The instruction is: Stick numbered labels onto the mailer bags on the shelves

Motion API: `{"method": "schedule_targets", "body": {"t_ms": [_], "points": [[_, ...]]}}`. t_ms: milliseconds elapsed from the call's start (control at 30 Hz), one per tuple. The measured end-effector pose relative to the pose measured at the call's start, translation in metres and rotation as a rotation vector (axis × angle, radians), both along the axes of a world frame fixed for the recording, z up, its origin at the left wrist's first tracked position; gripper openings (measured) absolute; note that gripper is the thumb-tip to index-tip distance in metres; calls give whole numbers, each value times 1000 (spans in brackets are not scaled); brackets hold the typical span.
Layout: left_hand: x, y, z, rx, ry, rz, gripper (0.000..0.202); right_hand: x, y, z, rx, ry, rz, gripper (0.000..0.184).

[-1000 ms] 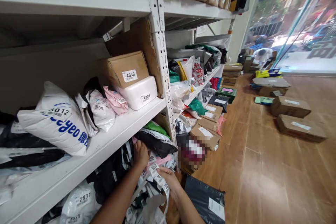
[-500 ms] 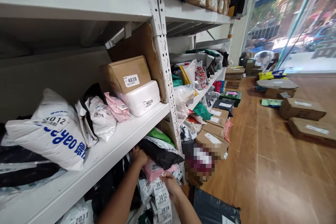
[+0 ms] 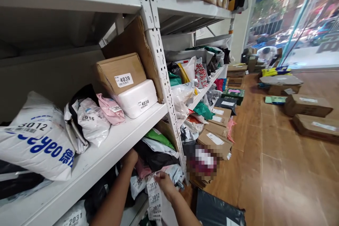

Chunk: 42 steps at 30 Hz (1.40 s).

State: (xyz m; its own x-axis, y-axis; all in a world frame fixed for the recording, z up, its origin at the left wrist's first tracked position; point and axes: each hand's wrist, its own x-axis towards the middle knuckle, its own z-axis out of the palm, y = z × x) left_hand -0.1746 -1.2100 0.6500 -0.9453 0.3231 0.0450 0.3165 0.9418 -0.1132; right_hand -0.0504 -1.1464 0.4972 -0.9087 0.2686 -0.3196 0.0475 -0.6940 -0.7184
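Pinching a numbered label strip (image 3: 154, 197) near its top in the right hand (image 3: 164, 183), held it beside a white parcel (image 3: 137, 184). Had the left hand (image 3: 130, 157) under the white shelf (image 3: 106, 159), beside a pink parcel (image 3: 142, 168); with fingers hidden, could not tell its grip. Saw cartons (image 3: 307, 105) on the floor (image 3: 249, 155) beyond.

Label strip (image 3: 154, 201) is ppr, floor (image 3: 265, 173) glossy wd.

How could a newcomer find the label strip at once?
Follow the white shelf post down. Left of its lower end, the right hand holds the label strip: a narrow ribbon stacking several numbers, while the parcel beside it shows one.
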Motion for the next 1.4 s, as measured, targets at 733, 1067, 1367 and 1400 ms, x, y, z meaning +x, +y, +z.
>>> {"method": "schedule_targets", "body": {"t_ms": [733, 1067, 1367, 1400], "points": [[50, 15, 22, 174, -481, -449, 28, 8, 40, 50, 171, 191, -74, 49], [50, 18, 15, 188, -414, -403, 26, 9, 26, 42, 139, 178, -97, 50], [52, 21, 15, 89, -368, -407, 26, 9, 28, 42, 128, 197, -102, 48], [51, 21, 15, 80, -373, -405, 26, 9, 28, 42, 126, 193, -97, 48]]}}
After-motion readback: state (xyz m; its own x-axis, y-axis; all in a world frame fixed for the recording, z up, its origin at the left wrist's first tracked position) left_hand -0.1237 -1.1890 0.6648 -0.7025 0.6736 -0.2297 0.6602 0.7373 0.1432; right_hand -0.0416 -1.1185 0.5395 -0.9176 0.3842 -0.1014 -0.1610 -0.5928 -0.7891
